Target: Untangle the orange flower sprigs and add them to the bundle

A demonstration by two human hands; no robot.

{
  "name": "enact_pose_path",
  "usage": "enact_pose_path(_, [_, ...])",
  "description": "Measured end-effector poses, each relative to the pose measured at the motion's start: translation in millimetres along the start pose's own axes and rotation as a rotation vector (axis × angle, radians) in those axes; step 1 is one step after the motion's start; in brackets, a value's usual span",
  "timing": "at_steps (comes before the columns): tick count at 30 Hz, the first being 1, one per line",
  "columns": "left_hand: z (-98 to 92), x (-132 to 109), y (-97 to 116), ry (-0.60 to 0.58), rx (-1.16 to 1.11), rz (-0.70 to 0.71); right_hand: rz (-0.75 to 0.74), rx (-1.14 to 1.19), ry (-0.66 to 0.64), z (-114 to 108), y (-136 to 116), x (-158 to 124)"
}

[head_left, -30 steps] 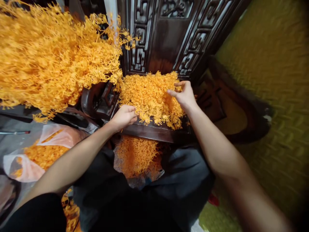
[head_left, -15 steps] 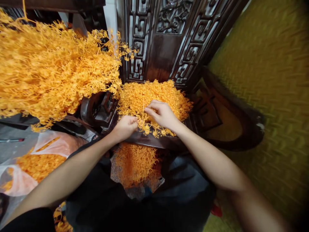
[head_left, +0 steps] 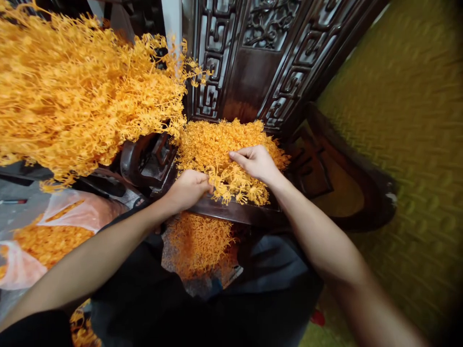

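Observation:
My left hand (head_left: 191, 189) is closed at the front edge of a dark carved wooden chair (head_left: 235, 212), pinching the end of a yellow-orange artificial flower sprig (head_left: 237, 185). The sprig's branching tips spread to the right, over the front of the seat. Just above it is my right hand (head_left: 257, 165), thumb and fingertips pressed together; whatever is between them is too small to make out. Behind both hands, a pile of small orange artificial flower pieces (head_left: 220, 140) covers the seat.
A large mass of orange sprigs (head_left: 83, 96) fills the upper left. Below it lies a translucent plastic bag (head_left: 83, 209) holding orange pieces. More orange sprigs (head_left: 202, 243) sit beneath the seat edge, between my legs. The carved chair back (head_left: 249, 77) rises ahead; a yellow-green textured surface (head_left: 415, 144) is at right.
My right hand has moved right, away from my left hand. More of the sprig's spread tips now show between the hands. The view has shifted slightly.

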State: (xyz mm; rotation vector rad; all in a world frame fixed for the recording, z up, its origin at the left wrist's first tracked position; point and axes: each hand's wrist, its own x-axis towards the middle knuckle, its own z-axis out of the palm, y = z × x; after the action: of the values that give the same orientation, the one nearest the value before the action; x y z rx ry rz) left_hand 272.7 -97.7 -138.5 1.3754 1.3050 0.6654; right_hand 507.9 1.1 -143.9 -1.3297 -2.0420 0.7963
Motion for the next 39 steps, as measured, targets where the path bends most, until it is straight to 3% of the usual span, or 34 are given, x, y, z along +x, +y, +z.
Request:
enact_pose_path(4, [-17.5, -12, -7, 0.006, -0.145, -0.034, 0.155, 0.060, 0.474, -31, 51, 7])
enact_pose_path(5, [-20.2, -14, -8, 0.020, -0.159, -0.041, 0.220, 0.140, 0.519, -35, 63, 8])
enact_pose_path(8, [-21.3, -13, -9, 0.038, -0.114, -0.038, 0.343, 0.374, 0.454, -31, 79, 12])
enact_pose_path(13, [-14.8, -3, -9, 0.020, -0.084, -0.033, 0.352, 0.655, 0.426, 0, 71, 30])
enact_pose_path(15, [-14.8, -2, -10, 0.004, -0.080, -0.009, 0.336, 0.639, 0.398, 5, 70, 35])
enact_pose_path(18, [-16.8, -2, -12, -0.017, -0.031, 0.033, 0.206, 0.348, 0.410, 3, 64, 33])
enact_pose_path(20, [-18.2, -1, -13, -0.045, 0.014, 0.048, 0.054, 0.236, 0.318, -1, 52, 24])
enact_pose_path(24, [-18.7, 0, -11, -0.112, 0.088, 0.088, -0.141, 0.347, -0.343, -5, 12, 4])
enact_pose_path(25, [-18.1, 0, -9, -0.120, 0.107, 0.106, -0.169, 0.351, -0.459, -4, 3, 0])
enact_pose_path(27, [-16.2, 0, -5, -0.139, 0.159, 0.156, -0.233, 0.336, -0.521, -3, -8, -4])
enact_pose_path(29, [-14.1, -3, -1, -0.146, 0.217, 0.212, -0.271, 0.358, -0.481, -4, -10, -6])
enact_pose_path(32, [-14.4, -10, 0, -0.132, 0.233, 0.217, -0.223, 0.402, -0.384, -17, 9, -5])
enact_pose_path(34, [-18.4, -15, -2, -0.110, 0.157, 0.142, -0.139, 0.443, -0.161, -31, 32, -5])
enact_pose_path(37, [-27.1, -19, -5, -0.023, -0.009, 0.023, 0.014, 0.585, 0.303, -47, 71, -4])
enact_pose_path(39, [-30.1, -17, -6, 0.033, -0.071, -0.001, 0.072, 0.615, 0.421, -47, 89, -3])
